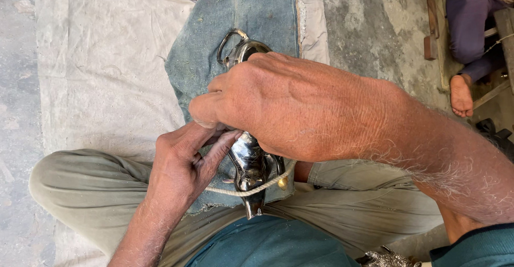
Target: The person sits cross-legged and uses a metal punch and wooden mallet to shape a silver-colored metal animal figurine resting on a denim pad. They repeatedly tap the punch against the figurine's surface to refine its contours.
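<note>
Right hand (pixel 278 106) clenched over shiny metal vessel (pixel 250 162), left hand (pixel 187 165) pinching its side just below; best held steady against denim pad (pixel 235 26), rope (pixel 257 187) taut

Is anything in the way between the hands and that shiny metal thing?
No. Both hands are already on it. The right hand covers the middle of the shiny metal piece, and the left hand touches its side. Only a cord crosses its lower end.
</note>
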